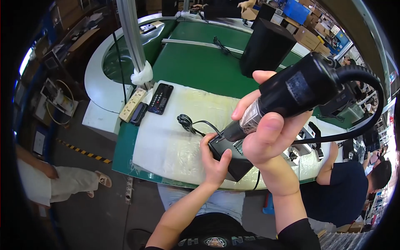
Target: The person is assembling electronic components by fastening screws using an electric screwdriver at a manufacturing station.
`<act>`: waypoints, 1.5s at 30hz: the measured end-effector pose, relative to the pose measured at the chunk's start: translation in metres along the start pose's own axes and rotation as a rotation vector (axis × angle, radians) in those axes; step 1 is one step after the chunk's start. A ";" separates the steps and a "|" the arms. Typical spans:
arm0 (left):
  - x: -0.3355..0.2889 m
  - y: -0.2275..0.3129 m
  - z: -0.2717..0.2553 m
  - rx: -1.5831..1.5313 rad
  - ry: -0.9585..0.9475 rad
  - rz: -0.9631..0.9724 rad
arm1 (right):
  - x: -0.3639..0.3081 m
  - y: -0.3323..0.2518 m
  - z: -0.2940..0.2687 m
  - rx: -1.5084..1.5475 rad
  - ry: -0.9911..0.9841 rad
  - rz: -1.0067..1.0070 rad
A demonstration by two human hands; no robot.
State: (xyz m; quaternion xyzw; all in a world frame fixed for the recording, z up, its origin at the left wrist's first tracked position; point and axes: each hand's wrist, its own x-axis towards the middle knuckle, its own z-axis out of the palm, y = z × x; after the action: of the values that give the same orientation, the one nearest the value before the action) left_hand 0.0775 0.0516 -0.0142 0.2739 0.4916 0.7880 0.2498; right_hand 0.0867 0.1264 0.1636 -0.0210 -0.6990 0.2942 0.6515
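Observation:
My right hand (271,135) is wrapped round a black electric screwdriver (300,87) with a thick black cord at its rear end. The screwdriver slants down to the left, its tip at the far left corner of a small black box (239,166). Whether a screw sits under the tip is too small to tell. My left hand (214,164) grips this box by its left side, with the thumb on top. A perforated patch shows on the box's upper face, partly behind my right hand. A coiled black cable (186,122) leads to the box.
A pale padded mat (166,146) covers the worktop. At its far left lie a phone (160,98), a small dark object (139,113) and a power strip (133,104). A large black cabinet (266,46) stands on the green conveyor (191,58). A co-worker (346,191) sits at right.

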 end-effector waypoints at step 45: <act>0.033 -0.013 -0.071 0.468 -0.672 -0.263 | -0.245 0.013 -0.244 0.599 0.048 1.328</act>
State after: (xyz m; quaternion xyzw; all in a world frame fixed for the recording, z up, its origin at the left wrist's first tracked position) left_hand 0.0072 0.0331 -0.0465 0.4995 0.5793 0.4837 0.4253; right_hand 0.3443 0.1302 -0.0674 -0.2680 -0.4138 0.8056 0.3286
